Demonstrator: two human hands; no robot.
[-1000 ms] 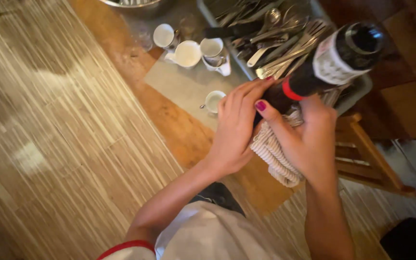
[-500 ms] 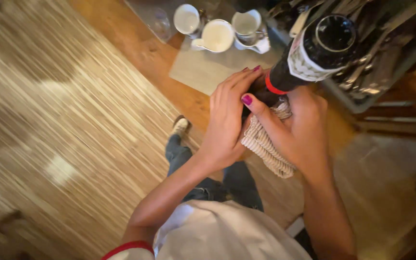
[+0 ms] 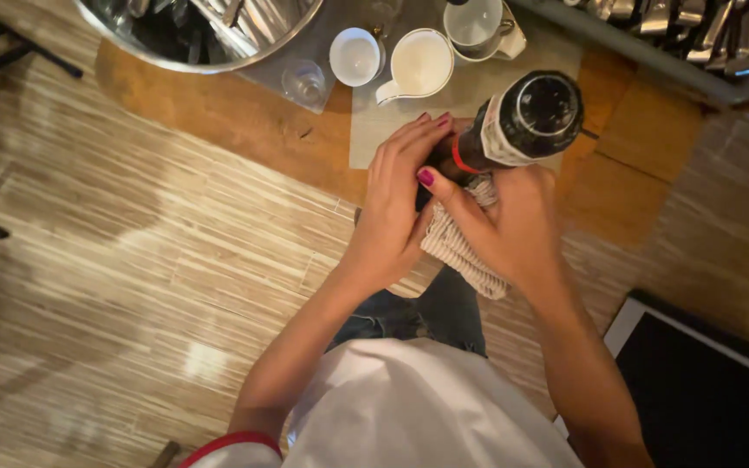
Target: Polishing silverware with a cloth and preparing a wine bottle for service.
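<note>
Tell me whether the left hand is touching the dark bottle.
Touching. The head view shows the left hand with its fingers wrapped against the neck of the dark bottle, no gap between them; the right hand presses a cloth there too.

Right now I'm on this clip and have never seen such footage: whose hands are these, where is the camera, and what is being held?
The camera sits on a person's head and looks straight down, so you see their own arms, white top and the wooden floor. The left hand and right hand both grip a dark bottle, with a ribbed cloth wrapped under it. Beyond the hands, a wooden counter carries a white cup, a white jug, a small glass, a big metal bowl and a tray of cutlery.
</note>
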